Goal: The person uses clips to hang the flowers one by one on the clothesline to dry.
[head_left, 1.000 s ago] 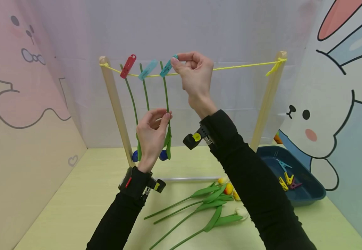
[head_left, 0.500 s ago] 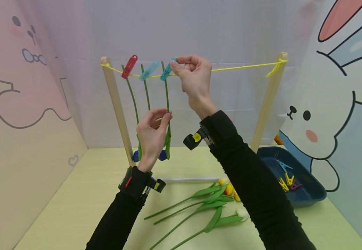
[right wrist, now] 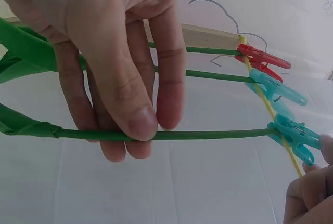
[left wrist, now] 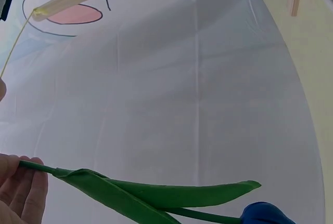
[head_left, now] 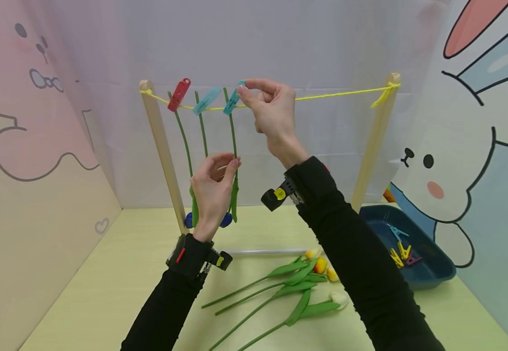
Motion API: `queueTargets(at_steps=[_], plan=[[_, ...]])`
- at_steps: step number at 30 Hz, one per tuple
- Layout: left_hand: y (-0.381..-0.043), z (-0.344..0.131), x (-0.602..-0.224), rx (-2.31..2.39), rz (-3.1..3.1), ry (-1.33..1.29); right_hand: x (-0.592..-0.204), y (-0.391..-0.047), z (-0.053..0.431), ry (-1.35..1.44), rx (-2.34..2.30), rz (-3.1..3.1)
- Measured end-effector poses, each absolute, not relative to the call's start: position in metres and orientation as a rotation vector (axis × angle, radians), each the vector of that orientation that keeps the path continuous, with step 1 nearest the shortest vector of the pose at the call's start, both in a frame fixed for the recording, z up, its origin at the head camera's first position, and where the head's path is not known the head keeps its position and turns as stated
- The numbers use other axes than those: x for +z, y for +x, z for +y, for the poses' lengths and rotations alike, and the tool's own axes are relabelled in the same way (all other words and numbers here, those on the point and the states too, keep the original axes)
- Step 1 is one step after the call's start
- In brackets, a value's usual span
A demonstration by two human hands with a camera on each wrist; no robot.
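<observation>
My left hand [head_left: 214, 187] pinches the green stem [right wrist: 208, 134] of an artificial tulip between thumb and fingers. The tulip hangs head down; its blue bloom [left wrist: 266, 214] and long green leaf [left wrist: 182, 193] show in the left wrist view. Up at the yellow line [head_left: 337, 92], my right hand [head_left: 273, 105] pinches the handle end of a teal clothespin [head_left: 234, 101]. The clothespin's jaws sit over the line and the stem's upper end. To its left, a light blue clothespin [head_left: 207, 101] and a red clothespin [head_left: 178, 95] hold further stems on the line.
Wooden posts [head_left: 159, 146] carry the line at each end. Several tulips [head_left: 280, 287] lie on the table [head_left: 83, 292] in front. A dark blue basin [head_left: 433, 278] at the right holds loose clothespins [head_left: 404, 251]. A pale curtain [head_left: 324, 44] hangs behind.
My right hand has shifted slightly down and left, and the teal clothespin tilts a little more upright. The hanging blue bloom has swung slightly left. The left hand has hardly moved.
</observation>
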State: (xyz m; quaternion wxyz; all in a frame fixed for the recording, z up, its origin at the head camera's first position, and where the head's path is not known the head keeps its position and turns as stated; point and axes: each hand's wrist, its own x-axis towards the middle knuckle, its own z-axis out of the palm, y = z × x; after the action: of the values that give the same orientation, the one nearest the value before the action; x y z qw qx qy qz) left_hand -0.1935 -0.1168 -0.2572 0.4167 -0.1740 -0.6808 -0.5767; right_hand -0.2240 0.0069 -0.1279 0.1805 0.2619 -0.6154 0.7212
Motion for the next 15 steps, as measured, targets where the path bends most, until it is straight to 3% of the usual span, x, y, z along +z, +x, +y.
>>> queueTargets(at_steps=[9, 15], plan=[[-0.187, -0.120, -0.259, -1.387, -1.737, -0.393, -0.135, -0.218, 0.023, 0.886, 1.972, -1.762], [-0.178, -0.116, -0.262, -1.284, -1.621, -0.453, -0.154, -0.214, 0.054, 1.015, 1.667, -1.706]])
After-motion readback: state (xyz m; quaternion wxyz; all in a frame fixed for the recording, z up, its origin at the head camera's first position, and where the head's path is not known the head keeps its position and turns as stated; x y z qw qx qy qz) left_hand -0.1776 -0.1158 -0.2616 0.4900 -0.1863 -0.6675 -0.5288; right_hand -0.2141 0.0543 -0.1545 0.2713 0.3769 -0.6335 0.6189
